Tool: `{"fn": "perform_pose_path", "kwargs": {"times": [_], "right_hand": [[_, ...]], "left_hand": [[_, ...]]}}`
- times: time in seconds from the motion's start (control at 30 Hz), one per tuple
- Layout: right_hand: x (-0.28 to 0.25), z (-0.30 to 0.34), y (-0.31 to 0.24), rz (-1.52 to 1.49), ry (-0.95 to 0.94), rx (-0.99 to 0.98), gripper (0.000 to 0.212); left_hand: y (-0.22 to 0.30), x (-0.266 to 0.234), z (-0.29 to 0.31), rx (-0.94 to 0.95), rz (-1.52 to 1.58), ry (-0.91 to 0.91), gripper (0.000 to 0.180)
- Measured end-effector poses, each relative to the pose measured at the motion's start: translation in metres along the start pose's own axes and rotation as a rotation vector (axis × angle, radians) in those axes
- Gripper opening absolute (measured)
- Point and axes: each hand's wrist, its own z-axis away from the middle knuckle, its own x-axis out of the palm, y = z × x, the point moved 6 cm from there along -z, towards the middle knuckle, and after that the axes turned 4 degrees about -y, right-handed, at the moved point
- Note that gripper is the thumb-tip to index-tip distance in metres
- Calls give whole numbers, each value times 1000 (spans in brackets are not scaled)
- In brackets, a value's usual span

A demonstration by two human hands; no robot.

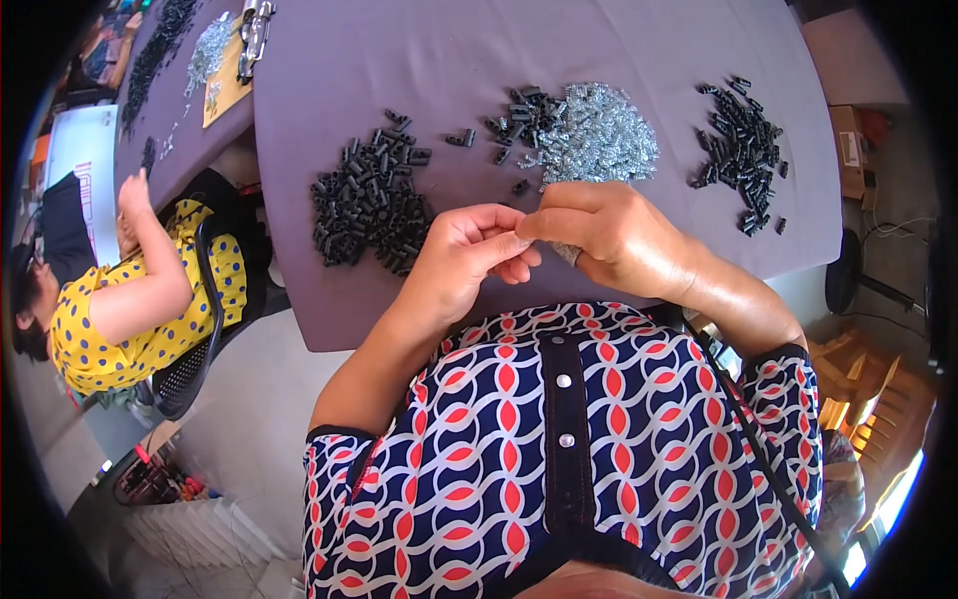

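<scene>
While both hands meet just on the near side of the silver pile [614,125], work looks mid-piece: left hand [459,255] has thumb and index pinched, right hand [621,235] curls in, its fingertips closed against them. Any small part in the pinch is hidden; can't tell. Plenty looks left: big black pile [364,200] left of the silver one, small black cluster [534,112] touching its left edge, another black heap [740,150] well right. Which holds finished pieces, can't tell.
</scene>
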Motion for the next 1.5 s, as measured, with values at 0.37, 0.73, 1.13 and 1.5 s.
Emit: {"fn": "perform_pose_path", "kwargs": {"times": [0.37, 0.73, 1.13, 1.5], "right_hand": [[-6, 13, 31, -572, 146, 365, 40], [1, 4, 11, 194, -65, 117, 28], [7, 16, 12, 69, -96, 39, 33], [-3, 19, 21, -56, 28, 208, 21]], "left_hand": [[11, -3, 3, 141, -54, 75, 19], [19, 9, 10, 270, -216, 110, 17], [15, 5, 7, 35, -41, -3, 18], [18, 5, 4, 168, -108, 73, 18]]}}
